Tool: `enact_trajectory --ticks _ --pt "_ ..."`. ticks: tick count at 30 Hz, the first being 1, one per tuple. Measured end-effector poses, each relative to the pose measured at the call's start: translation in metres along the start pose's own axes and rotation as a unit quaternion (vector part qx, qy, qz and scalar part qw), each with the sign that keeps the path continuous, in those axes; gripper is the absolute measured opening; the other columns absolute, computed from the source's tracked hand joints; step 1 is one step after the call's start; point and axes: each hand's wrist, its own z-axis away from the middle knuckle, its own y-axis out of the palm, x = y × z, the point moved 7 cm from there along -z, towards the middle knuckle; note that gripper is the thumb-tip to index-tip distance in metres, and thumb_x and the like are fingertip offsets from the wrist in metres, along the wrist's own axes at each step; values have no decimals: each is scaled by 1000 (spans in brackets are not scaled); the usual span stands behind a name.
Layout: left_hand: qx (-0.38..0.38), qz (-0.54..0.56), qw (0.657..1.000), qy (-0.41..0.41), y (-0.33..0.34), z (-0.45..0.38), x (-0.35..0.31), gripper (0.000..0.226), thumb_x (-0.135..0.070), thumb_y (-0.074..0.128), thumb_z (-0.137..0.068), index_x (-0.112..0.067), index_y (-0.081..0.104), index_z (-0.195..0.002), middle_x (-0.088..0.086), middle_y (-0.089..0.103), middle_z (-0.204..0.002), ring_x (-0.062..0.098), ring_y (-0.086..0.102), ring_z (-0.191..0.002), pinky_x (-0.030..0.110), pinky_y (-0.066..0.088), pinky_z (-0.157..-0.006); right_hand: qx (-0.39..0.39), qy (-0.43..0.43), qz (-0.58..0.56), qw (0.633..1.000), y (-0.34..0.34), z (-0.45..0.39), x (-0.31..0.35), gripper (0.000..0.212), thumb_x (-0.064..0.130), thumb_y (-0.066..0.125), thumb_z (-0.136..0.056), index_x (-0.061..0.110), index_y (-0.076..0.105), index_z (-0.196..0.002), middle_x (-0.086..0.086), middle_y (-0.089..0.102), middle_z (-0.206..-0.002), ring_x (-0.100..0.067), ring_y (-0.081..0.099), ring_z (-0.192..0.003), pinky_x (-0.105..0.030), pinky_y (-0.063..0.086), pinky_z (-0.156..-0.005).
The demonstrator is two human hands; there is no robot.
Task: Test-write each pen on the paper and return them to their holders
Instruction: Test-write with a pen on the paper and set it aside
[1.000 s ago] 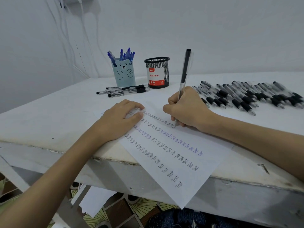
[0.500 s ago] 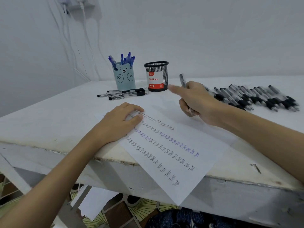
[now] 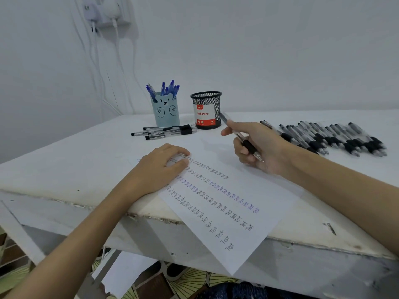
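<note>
Left hand point(image 3: 160, 167): palm down on the upper left corner of the paper point(image 3: 226, 212), fingers lightly bent and pressing the sheet flat; it grips nothing.

Right hand point(image 3: 259, 145): raised just above the table point(image 3: 64, 165), beyond the far edge of the paper, fingers curled round a black pen point(image 3: 246, 143). The pen lies slantwise through the hand, its clicker end sticking out past the forefinger toward the mesh cup, its tip down near the heel of the hand and clear of the paper.

Paper: white sheet, set askew between the two forearms, its near corner hanging over the table's front edge. Four slanting rows of the word "Test", mostly in black ink, some in blue.

Mesh cup point(image 3: 206, 110): black wire, red and white label reading "Ball Pens", upright, just beyond the right hand's forefinger. No pens show above its rim.

Bear cup point(image 3: 165, 111): pale blue, bear face, upright, left of the mesh cup and beyond the left hand. Blue pens point(image 3: 167, 89) stand in it.

Loose black pens point(image 3: 166, 131): a small bunch lying flat in front of the two cups, beyond the left hand.

Row of black pens point(image 3: 328, 137): many, side by side on the table, to the right of the right hand.
</note>
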Motion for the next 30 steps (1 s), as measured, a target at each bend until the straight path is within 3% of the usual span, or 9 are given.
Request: enact_trajectory --ticks 7,10,13,17,21,23,25,30 --pt "1 -1 1000 3 0 0 -1 44 -53 39 -82 -35 56 -119 -12 51 -127 6 44 -119 36 33 -106 -89 -16 -42 995 -19 -8 0 22 26 56 -84 7 63 -76 1 31 -36 -13 20 -30 -17 17 -35" --pt "-7 -5 1000 8 0 -1 0 27 -40 47 -95 -33 56 -120 -11 50 -127 7 44 -119 34 32 -105 -94 -8 -67 993 -23 -8 -1 17 23 60 -83 6 62 -79 3 32 -34 -11 24 -28 -16 20 -33" --pt "-9 -8 1000 10 -1 -1 0 28 -36 47 -95 -32 56 -121 -12 50 -127 6 43 -119 31 31 -104 -96 -11 -74 993 -25 -10 1 16 18 59 -84 4 59 -78 2 36 -35 -12 23 -30 -19 18 -36" --pt "-9 -10 1000 9 -1 -1 -1 27 -35 47 -96 -31 56 -121 -11 50 -127 8 44 -120 35 32 -106 -207 -89 92 970 -52 -12 26 20 17 65 -86 -2 67 -80 -3 42 -49 -15 34 -40 -16 25 -37" --pt "-12 -8 1000 14 -1 0 0 26 -35 48 -95 -32 56 -120 -11 51 -126 8 45 -119 33 32 -104 -284 -146 309 896 -85 -12 46 36 24 60 -91 -11 64 -80 -10 45 -59 -21 40 -52 -23 32 -48" --pt "-15 -4 1000 14 -2 -1 1 25 -35 48 -95 -33 57 -119 -11 52 -126 8 45 -118 31 33 -103 -286 -135 413 854 -94 -15 45 32 28 60 -91 -2 65 -81 -9 52 -60 -21 48 -57 -24 38 -53" --pt "-16 -1 1000 17 -2 -1 1 25 -35 48 -95 -32 57 -119 -12 53 -126 7 46 -116 28 32 -100 -283 -115 480 822 -100 -20 38 31 33 64 -87 2 66 -89 -10 62 -75 -25 57 -72 -26 43 -62" --pt "-12 3 1000 18 -1 0 -3 28 -36 48 -95 -32 56 -120 -12 52 -126 6 45 -115 26 32 -97 -278 -105 551 780 -103 -25 26 35 34 68 -82 1 62 -91 -13 66 -83 -30 62 -79 -30 46 -63"
